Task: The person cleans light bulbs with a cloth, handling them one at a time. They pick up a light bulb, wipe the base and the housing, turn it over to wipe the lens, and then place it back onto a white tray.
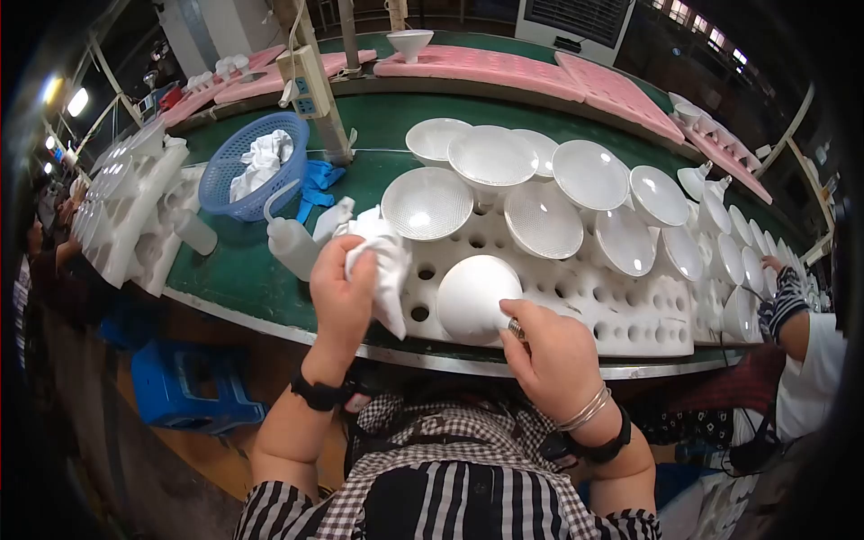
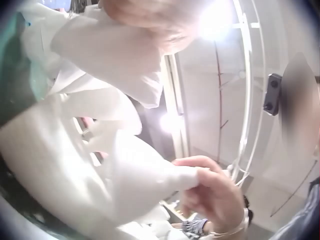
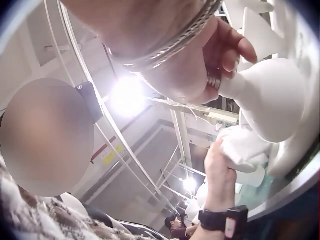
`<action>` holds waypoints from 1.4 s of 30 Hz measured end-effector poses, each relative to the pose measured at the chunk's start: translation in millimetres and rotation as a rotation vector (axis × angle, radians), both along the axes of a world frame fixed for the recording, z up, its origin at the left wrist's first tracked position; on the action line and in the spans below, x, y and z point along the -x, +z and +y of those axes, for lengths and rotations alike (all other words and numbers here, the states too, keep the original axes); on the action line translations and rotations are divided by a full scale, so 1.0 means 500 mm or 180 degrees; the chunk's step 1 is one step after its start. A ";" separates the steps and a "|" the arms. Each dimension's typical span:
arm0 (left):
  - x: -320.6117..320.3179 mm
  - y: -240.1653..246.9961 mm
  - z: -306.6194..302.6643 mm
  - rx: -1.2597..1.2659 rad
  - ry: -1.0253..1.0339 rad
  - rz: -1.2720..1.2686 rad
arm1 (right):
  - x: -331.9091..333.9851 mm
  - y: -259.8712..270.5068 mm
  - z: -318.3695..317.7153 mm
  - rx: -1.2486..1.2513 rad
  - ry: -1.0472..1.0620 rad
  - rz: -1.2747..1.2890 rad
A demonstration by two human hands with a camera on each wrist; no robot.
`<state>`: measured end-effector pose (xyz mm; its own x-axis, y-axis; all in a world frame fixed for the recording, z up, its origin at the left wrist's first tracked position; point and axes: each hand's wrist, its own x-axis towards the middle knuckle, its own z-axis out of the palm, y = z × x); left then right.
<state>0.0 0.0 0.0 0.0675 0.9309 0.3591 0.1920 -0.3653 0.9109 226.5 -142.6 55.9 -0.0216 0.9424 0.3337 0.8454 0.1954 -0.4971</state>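
A white reflector light bulb [image 1: 474,297] is held by its metal screw base in my right hand [image 1: 560,355], thumb and fingers pinching the base. Its rounded white back faces up, over the front of the foam tray [image 1: 634,315]. To the left of it, my left hand [image 1: 340,292] grips a crumpled white cloth [image 1: 389,270], which hangs down from the fingers, apart from the bulb. In the right wrist view, the bulb [image 3: 275,100] widens away from the fingers, and the cloth [image 3: 245,145] shows below it. The left wrist view is blurred around the cloth [image 2: 110,55].
Several reflector bulbs [image 1: 492,155] stand face up in the holed tray. Left of the cloth are a squeeze bottle [image 1: 292,247], a blue glove [image 1: 319,183] and a blue basket [image 1: 216,171] holding white cloth. Pink foam [image 1: 486,70] lines the back ledge. Another person [image 1: 801,360] sits at right.
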 end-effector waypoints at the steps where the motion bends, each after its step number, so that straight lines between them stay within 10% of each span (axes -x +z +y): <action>1: -0.013 0.018 -0.020 -0.0245 -0.0256 -0.0136 | 0.001 0.002 0.001 0.0021 -0.0014 0.0009; 4: -0.097 0.046 -0.066 -0.1708 -0.1316 0.0713 | 0.002 0.014 0.006 0.0253 0.0078 -0.0273; 6: -0.153 0.011 -0.089 -0.1170 -0.1955 0.0339 | 0.000 0.004 0.001 0.0391 0.0145 -0.0443; 9: -0.159 -0.009 -0.053 -0.1598 -0.1750 0.1389 | -0.011 -0.014 -0.011 0.0236 0.0078 -0.0333; 11: -0.165 -0.027 -0.028 -0.1691 -0.1471 0.1225 | -0.012 -0.016 -0.014 -0.0078 0.0128 -0.0329; 13: -0.135 -0.046 -0.017 -0.0166 -0.1002 0.0819 | -0.002 -0.023 -0.030 -0.0164 0.0077 -0.0348; 19: -0.059 -0.079 -0.011 -0.0224 0.0002 0.0215 | 0.000 -0.025 -0.046 -0.0164 -0.0247 -0.0089; 21: -0.055 -0.045 -0.030 0.0138 -0.0128 -0.0154 | 0.000 -0.027 -0.050 -0.0107 -0.0267 0.0016; 25: -0.125 0.011 -0.118 -0.1960 -0.1418 0.0946 | -0.002 -0.031 -0.040 -0.0166 -0.0226 -0.0015; 34: -0.074 -0.046 -0.050 -0.1062 -0.0584 0.0696 | -0.028 -0.029 -0.046 -0.0050 -0.0674 0.0504; 40: -0.141 -0.022 -0.081 -0.2489 -0.1734 0.1493 | -0.036 -0.034 -0.048 -0.0160 -0.0490 0.0065; 42: -0.103 -0.064 -0.037 -0.1974 -0.1051 0.1456 | -0.045 -0.031 -0.054 -0.0108 -0.0538 0.0232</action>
<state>51.5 -18.7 -31.9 0.5654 0.4805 0.6704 0.2890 -0.8767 0.3846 249.0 -169.7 40.5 0.1614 0.9188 0.3601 0.8296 0.0713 -0.5537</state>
